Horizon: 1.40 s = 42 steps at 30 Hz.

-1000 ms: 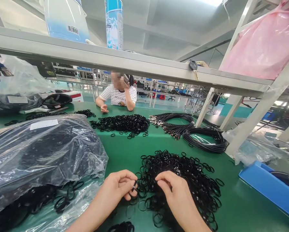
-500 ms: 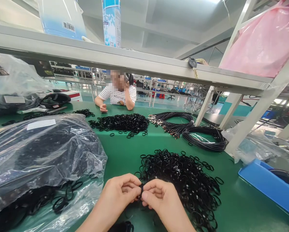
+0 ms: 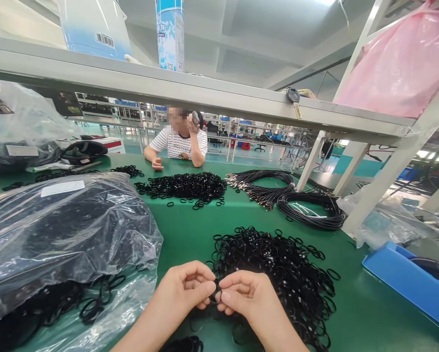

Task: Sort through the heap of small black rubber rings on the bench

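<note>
A black ring [image 3: 215, 289] sits pinched between both hands' fingertips [image 3: 209, 287].

Two bare hands low in the head view, forearms rising from the bottom edge and angled toward each other. Left hand [image 3: 188, 288] curled, thumb and forefinger pressed together in a pinch at its right side. Right hand [image 3: 247, 296] curled likewise, fingertips [image 3: 223, 295] pinched and touching those of the left. Knuckles up, wrists nearly level, both hands meeting tip to tip.
</note>
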{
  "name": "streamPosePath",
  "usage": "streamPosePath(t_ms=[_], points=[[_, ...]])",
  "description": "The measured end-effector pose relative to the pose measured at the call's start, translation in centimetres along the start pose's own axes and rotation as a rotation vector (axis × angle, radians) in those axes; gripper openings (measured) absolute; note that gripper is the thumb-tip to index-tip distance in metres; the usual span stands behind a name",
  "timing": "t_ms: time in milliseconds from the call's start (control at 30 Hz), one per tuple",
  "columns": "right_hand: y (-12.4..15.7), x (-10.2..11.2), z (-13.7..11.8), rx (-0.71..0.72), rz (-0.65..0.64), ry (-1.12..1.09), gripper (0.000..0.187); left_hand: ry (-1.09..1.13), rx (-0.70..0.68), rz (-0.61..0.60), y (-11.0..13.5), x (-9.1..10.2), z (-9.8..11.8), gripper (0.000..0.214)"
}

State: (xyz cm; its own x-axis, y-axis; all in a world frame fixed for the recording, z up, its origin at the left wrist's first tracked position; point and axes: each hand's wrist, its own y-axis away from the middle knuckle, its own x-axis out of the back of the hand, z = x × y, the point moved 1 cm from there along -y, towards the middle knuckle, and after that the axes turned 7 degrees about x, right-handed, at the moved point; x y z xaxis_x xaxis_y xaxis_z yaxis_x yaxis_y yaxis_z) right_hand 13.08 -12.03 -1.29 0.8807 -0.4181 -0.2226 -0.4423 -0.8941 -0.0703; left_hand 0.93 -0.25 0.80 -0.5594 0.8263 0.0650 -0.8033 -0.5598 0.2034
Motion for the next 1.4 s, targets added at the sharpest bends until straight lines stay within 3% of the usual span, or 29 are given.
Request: streamPosePath(t_ms=[333, 567, 733, 800, 967, 1067, 1233, 1333, 1400], points=[[0.3, -0.4, 0.0, -0.031, 0.043, 0.015, 0.033, -0.263, -0.046, 0.025, 0.4, -0.3, 0.1, 0.011], [0.3, -0.8, -0.1, -0.04, 0.06, 0.17, 0.015, -0.392, -0.061, 0.082, 0.5, -0.7, 0.1, 0.003], [0.2, -0.7, -0.4, 0.033, 0.134, 0.266, 0.008, -0.551, -0.251, 0.162, 1.5, -1.0, 0.8, 0.009], [0.2, -0.8, -0.7, 0.057, 0.148, 0.296, 0.01, -0.648, -0.257, 0.162, 1.9, -1.1, 1.0, 0.011], [1.0, -1.6, -1.3, 0.185, 0.137, 0.719, 0.013, -0.683, -0.21, 0.121, 1.8, -1.6, 0.7, 0.017], [1.3, -1.8, -1.1, 0.315, 0.135, 0.97, 0.017, -0.683, -0.215, 0.173, 1.3, -1.8, 0.4, 0.017], [0.2, 1.5, -1.3, 0.4, 0.268, 1.313, 0.016, -0.668, -0.151, 0.303, 0.2, -0.4, 0.2, 0.016], [-0.4, 3.7, -2.5, 0.391, 0.231, 1.587, 0.017, -0.682, -0.127, 0.288, -0.2, 0.5, -0.3, 0.015], [-0.3, 4.0, -3.5, 0.395, 0.189, 1.693, 0.022, -0.721, -0.135, 0.26, -0.2, 0.7, -0.6, 0.013]])
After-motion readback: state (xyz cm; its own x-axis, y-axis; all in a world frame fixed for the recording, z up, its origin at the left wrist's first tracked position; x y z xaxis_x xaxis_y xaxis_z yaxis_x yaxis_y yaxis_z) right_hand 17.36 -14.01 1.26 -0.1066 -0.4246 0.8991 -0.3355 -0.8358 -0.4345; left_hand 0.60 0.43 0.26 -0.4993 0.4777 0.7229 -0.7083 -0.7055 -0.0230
